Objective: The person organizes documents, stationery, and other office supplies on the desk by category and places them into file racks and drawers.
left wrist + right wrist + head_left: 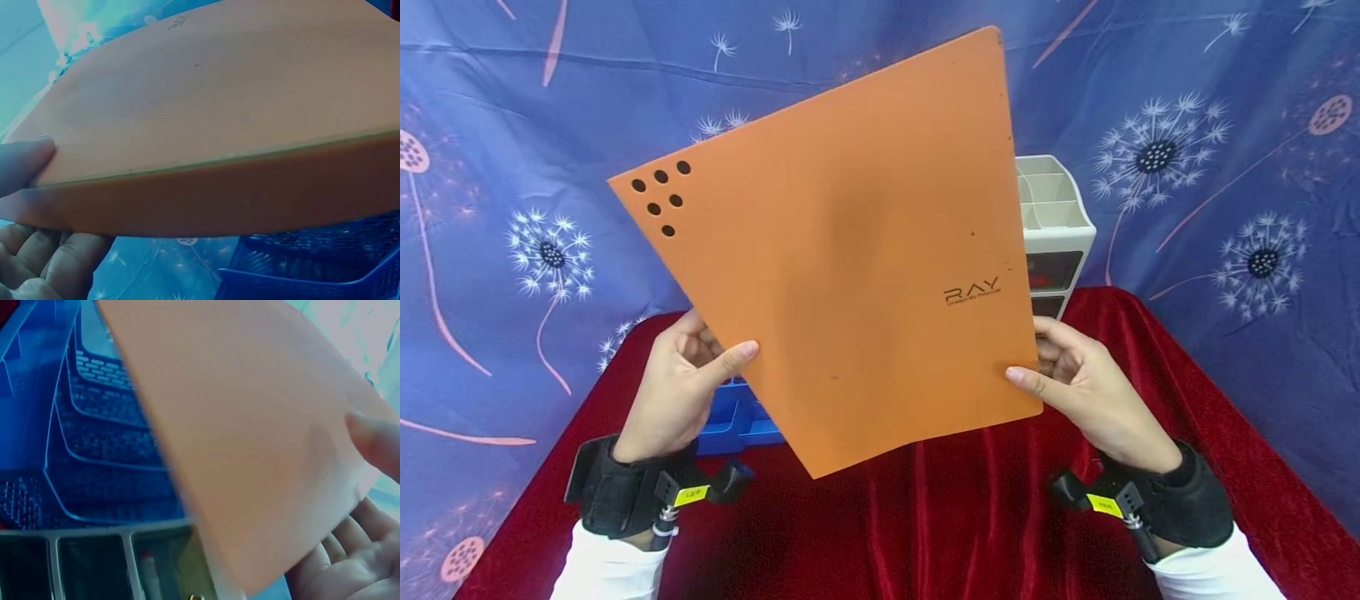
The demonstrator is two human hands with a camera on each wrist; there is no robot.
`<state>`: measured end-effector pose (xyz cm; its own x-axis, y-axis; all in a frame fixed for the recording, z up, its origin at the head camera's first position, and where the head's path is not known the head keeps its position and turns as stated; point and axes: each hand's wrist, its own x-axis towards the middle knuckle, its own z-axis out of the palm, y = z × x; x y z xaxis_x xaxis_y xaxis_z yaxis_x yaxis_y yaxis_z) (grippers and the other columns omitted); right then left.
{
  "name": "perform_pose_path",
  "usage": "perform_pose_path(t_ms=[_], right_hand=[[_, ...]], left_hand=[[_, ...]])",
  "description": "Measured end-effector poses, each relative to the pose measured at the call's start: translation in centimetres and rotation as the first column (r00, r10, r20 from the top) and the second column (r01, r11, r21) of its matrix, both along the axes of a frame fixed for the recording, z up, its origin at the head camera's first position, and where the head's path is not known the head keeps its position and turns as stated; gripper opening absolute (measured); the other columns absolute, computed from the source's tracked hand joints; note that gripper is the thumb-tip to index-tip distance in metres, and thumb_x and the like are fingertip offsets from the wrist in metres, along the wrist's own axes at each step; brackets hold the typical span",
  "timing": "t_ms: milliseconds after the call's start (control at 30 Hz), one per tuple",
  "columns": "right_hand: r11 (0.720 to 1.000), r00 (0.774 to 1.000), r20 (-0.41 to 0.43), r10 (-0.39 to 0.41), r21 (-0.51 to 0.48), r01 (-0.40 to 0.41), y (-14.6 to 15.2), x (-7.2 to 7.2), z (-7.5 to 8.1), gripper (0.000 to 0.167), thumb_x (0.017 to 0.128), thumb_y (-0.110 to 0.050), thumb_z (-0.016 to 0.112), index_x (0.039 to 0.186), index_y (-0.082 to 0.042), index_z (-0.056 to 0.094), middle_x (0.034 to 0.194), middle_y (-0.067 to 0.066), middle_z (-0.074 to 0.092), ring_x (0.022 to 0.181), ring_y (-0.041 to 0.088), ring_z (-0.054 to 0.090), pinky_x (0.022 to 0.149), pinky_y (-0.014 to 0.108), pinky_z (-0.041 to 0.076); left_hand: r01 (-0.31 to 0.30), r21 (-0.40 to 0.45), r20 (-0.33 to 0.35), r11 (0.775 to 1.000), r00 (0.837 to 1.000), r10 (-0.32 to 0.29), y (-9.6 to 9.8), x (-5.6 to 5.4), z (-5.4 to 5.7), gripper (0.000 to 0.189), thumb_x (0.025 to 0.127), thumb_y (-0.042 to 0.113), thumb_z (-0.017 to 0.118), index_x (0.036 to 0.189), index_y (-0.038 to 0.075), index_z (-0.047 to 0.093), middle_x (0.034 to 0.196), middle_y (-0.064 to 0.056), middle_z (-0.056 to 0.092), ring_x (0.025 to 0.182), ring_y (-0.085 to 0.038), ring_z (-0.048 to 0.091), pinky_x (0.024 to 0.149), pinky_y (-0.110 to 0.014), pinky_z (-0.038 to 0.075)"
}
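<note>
A large flat orange folder [880, 250], printed with "RAY" lettering and with several dark round holes in its upper left corner, is held up tilted in front of me. My left hand [681, 387] grips its lower left edge, thumb on the front face and fingers behind. On the lower right edge, my right hand [1082, 383] pinches it the same way. The left wrist view shows the left thumb [25, 164] on the orange face above a darker orange side. Whatever lies behind the folder is largely hidden.
Behind the folder stands a white desk organizer [1056, 193] with dark drawer fronts, at the right. A blue tray rack [722, 425] with mesh panels shows below the left hand. Dark red cloth covers the table [955, 517]; a blue dandelion-print curtain [1210, 167] hangs behind.
</note>
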<state>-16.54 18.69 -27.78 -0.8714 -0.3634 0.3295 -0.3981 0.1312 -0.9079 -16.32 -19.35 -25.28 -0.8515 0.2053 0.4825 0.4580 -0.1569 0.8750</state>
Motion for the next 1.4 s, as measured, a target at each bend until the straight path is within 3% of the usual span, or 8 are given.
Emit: perform_pose_path(t_ms=[100, 233, 333, 567, 767, 1100, 1300, 1400], right_hand=[[0.982, 0.999, -0.034, 0.035, -0.184, -0.041, -0.8, 0.0, 0.0, 0.050, 0.089, 0.011, 0.053, 0.135, -0.003, 0.043, 0.116, 0.005, 0.065, 0.100, 0.018, 0.065, 0.076, 0.028, 0.053], [0.908, 0.994, -0.103, 0.047, -0.409, -0.086, -1.8, -0.1, -0.1, 0.046, 0.088, 0.017, 0.048, 0.132, 0.002, 0.046, 0.118, 0.008, 0.064, 0.105, 0.017, 0.063, 0.082, 0.026, 0.051], [0.860, 0.989, -0.140, 0.038, -0.499, -0.104, -2.5, -0.2, -0.3, 0.041, 0.089, 0.018, 0.045, 0.127, 0.005, 0.050, 0.114, 0.012, 0.065, 0.103, 0.018, 0.063, 0.082, 0.026, 0.051], [0.868, 0.991, -0.098, -0.092, -0.495, 0.031, -3.4, 0.2, -0.6, 0.031, 0.088, 0.016, 0.050, 0.116, 0.005, 0.058, 0.104, 0.012, 0.068, 0.096, 0.018, 0.066, 0.079, 0.027, 0.052], [0.858, 0.987, -0.118, -0.111, -0.512, 0.036, -4.0, 0.2, -0.9, 0.032, 0.087, 0.018, 0.051, 0.116, 0.006, 0.058, 0.105, 0.012, 0.067, 0.096, 0.019, 0.066, 0.081, 0.028, 0.051], [0.768, 0.980, -0.082, -0.179, -0.634, 0.088, -4.8, 0.3, -1.7, 0.030, 0.086, 0.018, 0.052, 0.111, 0.005, 0.060, 0.102, 0.011, 0.066, 0.093, 0.018, 0.066, 0.081, 0.026, 0.050], [0.727, 0.969, -0.091, -0.229, -0.678, 0.108, -5.0, 0.1, -2.0, 0.027, 0.084, 0.020, 0.053, 0.106, 0.008, 0.062, 0.097, 0.013, 0.067, 0.089, 0.019, 0.065, 0.078, 0.027, 0.051], [0.711, 0.968, -0.106, -0.227, -0.697, 0.090, -5.0, 0.0, -2.2, 0.026, 0.083, 0.022, 0.052, 0.103, 0.009, 0.062, 0.095, 0.014, 0.067, 0.087, 0.020, 0.065, 0.077, 0.028, 0.051]], left_hand=[[0.007, -0.082, 0.007, 0.997, 1.000, -0.006, 0.1, -0.1, 0.1, 0.043, 0.088, -0.014, 0.052, 0.128, 0.001, 0.051, 0.109, -0.008, 0.068, 0.101, -0.020, 0.065, 0.080, -0.029, 0.052], [-0.005, -0.190, 0.017, 0.982, 1.000, 0.008, 0.0, 0.2, -0.2, 0.044, 0.087, -0.011, 0.056, 0.128, 0.005, 0.053, 0.107, -0.004, 0.069, 0.100, -0.019, 0.064, 0.078, -0.027, 0.051], [-0.026, -0.257, 0.017, 0.966, 0.999, 0.032, 0.0, 0.4, -0.4, 0.041, 0.087, -0.009, 0.058, 0.126, 0.006, 0.055, 0.102, -0.001, 0.070, 0.095, -0.017, 0.064, 0.074, -0.025, 0.050], [-0.040, -0.353, 0.001, 0.935, 0.999, 0.043, 0.5, 0.7, -0.8, 0.038, 0.088, -0.004, 0.060, 0.125, 0.003, 0.054, 0.103, 0.000, 0.070, 0.093, -0.017, 0.066, 0.072, -0.026, 0.051], [-0.072, -0.410, -0.006, 0.909, 0.997, 0.076, 0.4, 0.7, -0.6, 0.040, 0.089, -0.001, 0.061, 0.127, -0.001, 0.052, 0.108, 0.003, 0.069, 0.096, -0.016, 0.066, 0.076, -0.027, 0.052], [-0.169, -0.322, -0.059, 0.931, 0.986, 0.158, 1.4, 0.9, -0.7, 0.039, 0.086, -0.003, 0.064, 0.123, 0.001, 0.054, 0.107, 0.002, 0.069, 0.095, -0.015, 0.065, 0.078, -0.024, 0.052], [-0.309, -0.277, -0.122, 0.910, 0.950, 0.286, 1.4, 0.9, 0.4, 0.053, 0.085, -0.005, 0.063, 0.134, 0.003, 0.044, 0.119, -0.004, 0.060, 0.102, -0.014, 0.060, 0.083, -0.020, 0.049], [-0.298, -0.348, -0.122, 0.889, 0.955, 0.272, 1.2, 0.5, 0.9, 0.056, 0.088, -0.001, 0.062, 0.139, 0.006, 0.040, 0.124, -0.007, 0.058, 0.105, -0.012, 0.059, 0.084, -0.019, 0.048]])
